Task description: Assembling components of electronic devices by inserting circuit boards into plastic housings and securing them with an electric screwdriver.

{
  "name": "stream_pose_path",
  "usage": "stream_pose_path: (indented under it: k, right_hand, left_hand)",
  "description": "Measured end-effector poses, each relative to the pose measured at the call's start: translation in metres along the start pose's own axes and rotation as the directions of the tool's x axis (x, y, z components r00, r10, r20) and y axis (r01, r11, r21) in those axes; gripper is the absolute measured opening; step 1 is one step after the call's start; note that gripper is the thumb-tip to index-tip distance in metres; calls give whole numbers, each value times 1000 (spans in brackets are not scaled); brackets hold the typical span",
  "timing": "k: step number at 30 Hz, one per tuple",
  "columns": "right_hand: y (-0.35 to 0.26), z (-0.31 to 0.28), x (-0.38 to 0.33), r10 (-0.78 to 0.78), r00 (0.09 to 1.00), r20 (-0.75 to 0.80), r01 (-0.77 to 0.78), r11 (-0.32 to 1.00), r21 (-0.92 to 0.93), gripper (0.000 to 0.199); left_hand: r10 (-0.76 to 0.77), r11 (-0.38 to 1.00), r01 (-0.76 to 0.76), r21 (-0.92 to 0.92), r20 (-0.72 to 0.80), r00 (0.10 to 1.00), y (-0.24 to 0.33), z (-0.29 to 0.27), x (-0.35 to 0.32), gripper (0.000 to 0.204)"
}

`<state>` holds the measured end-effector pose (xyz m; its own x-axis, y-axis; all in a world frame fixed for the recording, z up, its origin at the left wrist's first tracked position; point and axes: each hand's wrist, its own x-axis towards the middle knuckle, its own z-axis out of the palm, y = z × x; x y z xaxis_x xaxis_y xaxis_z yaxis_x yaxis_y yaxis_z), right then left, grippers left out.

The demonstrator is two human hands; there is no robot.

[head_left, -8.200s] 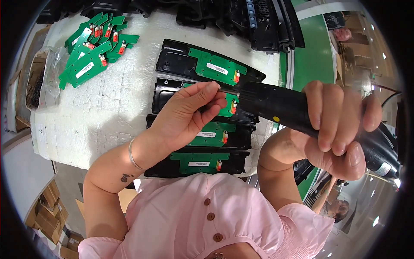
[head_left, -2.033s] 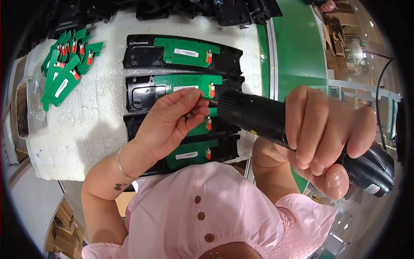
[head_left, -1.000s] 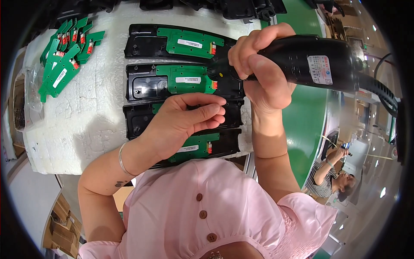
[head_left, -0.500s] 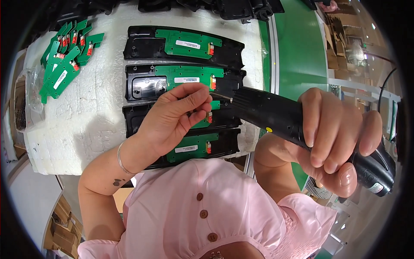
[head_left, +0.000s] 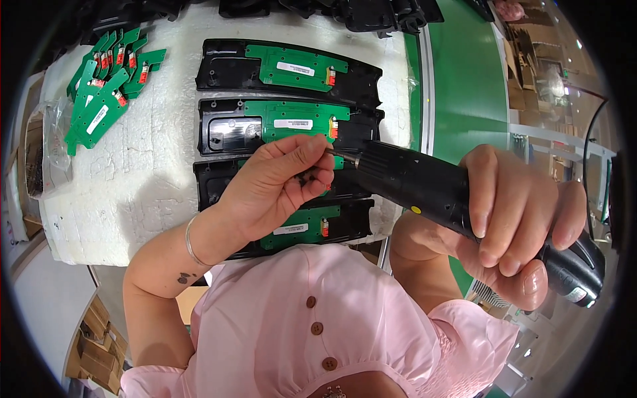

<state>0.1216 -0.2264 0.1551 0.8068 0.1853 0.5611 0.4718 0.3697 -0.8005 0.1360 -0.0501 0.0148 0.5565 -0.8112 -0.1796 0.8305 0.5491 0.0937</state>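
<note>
1. Your right hand is wrapped firmly round the thick, black, cylindrical electric screwdriver, held tilted above the work with its nose toward your left hand.
2. Your left thumb and forefinger are pinched together at the tip of the slim metal bit; whether they grip the bit or something on it, you cannot tell from here. Small dark pieces sit in the curled fingers below.
3. Expect the screwdriver to be stiff, fairly heavy and perhaps smooth; the thick barrel is the sound place to hold. The tiny pieces are probably light, hard and easily dropped, so a fingertip pinch suits them.
4. Beneath, four long, curved, black plastic shells lie in a column, each bearing a flat green circuit board, likely fragile; handle by the edges.
5. At far left, a crumpled clear plastic bag hangs by a box with indistinct dark contents.
</note>
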Motion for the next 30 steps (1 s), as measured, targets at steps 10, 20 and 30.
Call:
stream_pose_path:
  k: [10, 20, 30]
  right_hand:
    - [76, -23, 9, 31, 958, -285, -73, 988, -136, 26]
    - [87, -27, 13, 74, 958, -278, -146, 957, -249, 23]
    - [93, -29, 21, 150, 964, -219, -188, 969, -162, 19]
  left_hand:
    - [-58, 984, 89, 153, -192, 980, -7, 21, 2, 39]
    - [-77, 960, 104, 261, -111, 991, -2, 20, 0, 16]
    - [0, 958, 73, 277, -257, 966, -1, 23, 1, 17]
